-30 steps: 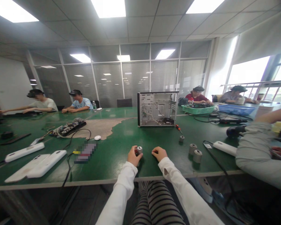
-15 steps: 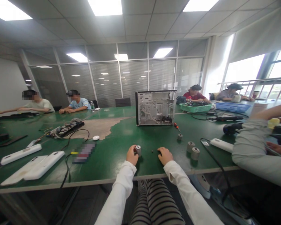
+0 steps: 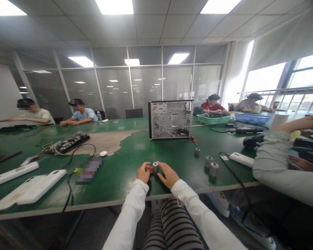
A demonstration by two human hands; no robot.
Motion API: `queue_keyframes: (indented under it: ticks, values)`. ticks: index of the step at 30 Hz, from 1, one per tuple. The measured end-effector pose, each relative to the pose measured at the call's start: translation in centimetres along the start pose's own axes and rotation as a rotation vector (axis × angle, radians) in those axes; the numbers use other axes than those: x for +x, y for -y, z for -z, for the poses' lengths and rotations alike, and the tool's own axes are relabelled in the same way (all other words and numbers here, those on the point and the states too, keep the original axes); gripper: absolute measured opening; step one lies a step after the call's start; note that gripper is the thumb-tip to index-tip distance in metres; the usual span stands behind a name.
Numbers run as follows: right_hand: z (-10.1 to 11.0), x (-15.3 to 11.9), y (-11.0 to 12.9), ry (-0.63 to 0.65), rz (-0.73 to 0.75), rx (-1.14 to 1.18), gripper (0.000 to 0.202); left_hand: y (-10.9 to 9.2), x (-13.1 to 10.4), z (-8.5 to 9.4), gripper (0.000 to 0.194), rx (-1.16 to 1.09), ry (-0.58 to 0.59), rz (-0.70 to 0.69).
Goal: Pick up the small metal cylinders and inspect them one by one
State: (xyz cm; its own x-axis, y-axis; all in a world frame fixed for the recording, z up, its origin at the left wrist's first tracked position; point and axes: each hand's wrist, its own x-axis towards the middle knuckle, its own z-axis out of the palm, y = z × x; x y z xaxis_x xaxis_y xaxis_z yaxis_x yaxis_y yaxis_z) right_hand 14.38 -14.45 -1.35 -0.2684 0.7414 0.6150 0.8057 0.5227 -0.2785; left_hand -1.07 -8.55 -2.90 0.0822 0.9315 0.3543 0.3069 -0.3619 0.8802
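One metal cylinder (image 3: 155,169), standing upright

It stands on the green table (image 3: 120,173), near the front edge, between both hands. The left hand (image 3: 144,172) is loosely curled; the right hand (image 3: 169,175) has fingers and thumb parted at its side. Whether either grips, I cannot tell. Steadying it low, with light, even pressure, should prevent tipping. Its long axis is vertical, the dark-centred end facing the ceiling.

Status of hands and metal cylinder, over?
Left hand, right hand: either side of upright metal cylinder; grip unclear. Three other cylinders to the right, not blocking.
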Motion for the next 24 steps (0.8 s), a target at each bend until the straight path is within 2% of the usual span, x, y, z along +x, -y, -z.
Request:
queue_keyframes:
  ticks: [5,9,13,20,24]
  values:
    - [0.2,0.4,1.4,-0.008,-0.065,-0.126,0.037,-0.6,-0.3,0.0,0.041,-0.182,0.196,-0.013]
    - [1.7,0.1,0.6,0.016,-0.116,-0.242,0.032,-0.7,-0.2,0.1,0.043,-0.174,0.195,-0.020]
    - [3.9,-0.8,-1.6,0.032,-0.211,-0.367,0.031,-0.5,0.0,0.2,0.043,-0.159,0.156,-0.030]
    - [8.4,-2.8,-7.8,-0.049,-0.479,-0.580,0.028,-0.6,0.1,0.2,0.042,-0.140,0.131,-0.027]
    - [10.0,-3.4,-9.6,-0.111,-0.511,-0.667,0.029,-0.5,0.1,0.2,0.041,-0.134,0.120,-0.026]
